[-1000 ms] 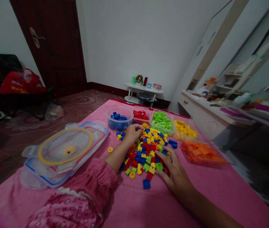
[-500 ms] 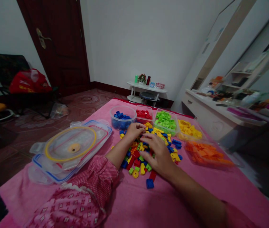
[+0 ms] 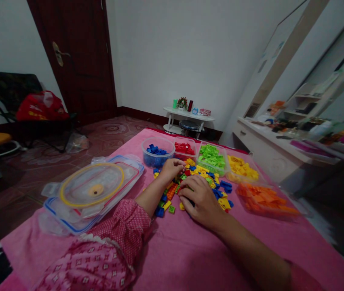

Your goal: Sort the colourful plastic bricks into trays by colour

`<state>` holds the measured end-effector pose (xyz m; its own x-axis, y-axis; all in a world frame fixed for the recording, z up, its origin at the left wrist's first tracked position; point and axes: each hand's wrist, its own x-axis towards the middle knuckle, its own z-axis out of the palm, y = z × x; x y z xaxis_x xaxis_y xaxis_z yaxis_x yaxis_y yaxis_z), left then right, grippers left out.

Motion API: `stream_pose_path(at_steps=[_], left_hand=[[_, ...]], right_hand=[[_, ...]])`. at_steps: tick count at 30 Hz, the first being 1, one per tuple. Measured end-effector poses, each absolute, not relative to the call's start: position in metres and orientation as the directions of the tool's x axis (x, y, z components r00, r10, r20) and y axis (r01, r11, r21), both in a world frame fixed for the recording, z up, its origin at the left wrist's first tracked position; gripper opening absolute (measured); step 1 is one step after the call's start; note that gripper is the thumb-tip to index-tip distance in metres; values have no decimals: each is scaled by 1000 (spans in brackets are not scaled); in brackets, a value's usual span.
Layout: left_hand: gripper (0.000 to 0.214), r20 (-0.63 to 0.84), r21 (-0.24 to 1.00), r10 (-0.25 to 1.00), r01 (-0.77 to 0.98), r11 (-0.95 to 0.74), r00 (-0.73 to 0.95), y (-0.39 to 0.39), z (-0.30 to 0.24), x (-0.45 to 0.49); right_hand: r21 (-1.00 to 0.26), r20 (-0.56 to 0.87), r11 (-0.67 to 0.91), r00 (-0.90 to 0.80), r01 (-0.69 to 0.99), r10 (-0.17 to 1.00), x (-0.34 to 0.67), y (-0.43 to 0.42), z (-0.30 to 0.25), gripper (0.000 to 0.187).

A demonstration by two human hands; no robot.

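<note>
A heap of small plastic bricks (image 3: 200, 182) in red, blue, yellow, green and orange lies on a pink cloth (image 3: 184, 258). My left hand (image 3: 172, 169) rests on the heap's far left edge, fingers curled over some pieces that I cannot make out. My right hand (image 3: 199, 200) lies palm down on the near side of the heap, fingers bent and pressed onto the bricks. Behind the heap stand clear tubs: blue bricks (image 3: 157, 152), red bricks (image 3: 184, 148), green bricks (image 3: 212, 157), yellow bricks (image 3: 242, 169) and orange bricks (image 3: 264, 198).
A stack of clear lids (image 3: 91, 192) with coloured rims lies at the left of the cloth. A white desk (image 3: 269, 149) with clutter stands at the right, a small white table (image 3: 186, 119) by the far wall. A dark door (image 3: 77, 60) and a chair with a red bag (image 3: 40, 107) are at left.
My right hand has slid left and towards me across the heap, covering its near side and dragging bricks along. My left hand has stayed put. The view shifted slightly.
</note>
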<state>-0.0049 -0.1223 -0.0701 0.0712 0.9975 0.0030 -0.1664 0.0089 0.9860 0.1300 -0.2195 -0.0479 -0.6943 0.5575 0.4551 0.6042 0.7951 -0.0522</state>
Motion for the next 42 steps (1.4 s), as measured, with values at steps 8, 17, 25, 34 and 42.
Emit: stream_pose_path(at_steps=[8,17,25,34,42], left_hand=[[13,31,996,999,-81,-27,43,-123,-58,-12],[16,106,994,989,-12,-106,101,-120,-56,-13],[18,91,993,992,71,-97,83,-123,-54,-12],[21,196,939,962,247,-240,188,-111,-71,-8],[27,299,800,915,451,-395,272,-112,-75,-8]], right_hand=[[48,308,638,-619,768,722,85,-221,-57,17],[-272,487,704,-537,656,689,101,-224,-57,13],[-783,569,514,69,351,819,163,-198,-17,26],[-503,567,-119,430,856,703,321,-175,2,30],[-460,432,141,83,877,898,279,-174,-6,22]])
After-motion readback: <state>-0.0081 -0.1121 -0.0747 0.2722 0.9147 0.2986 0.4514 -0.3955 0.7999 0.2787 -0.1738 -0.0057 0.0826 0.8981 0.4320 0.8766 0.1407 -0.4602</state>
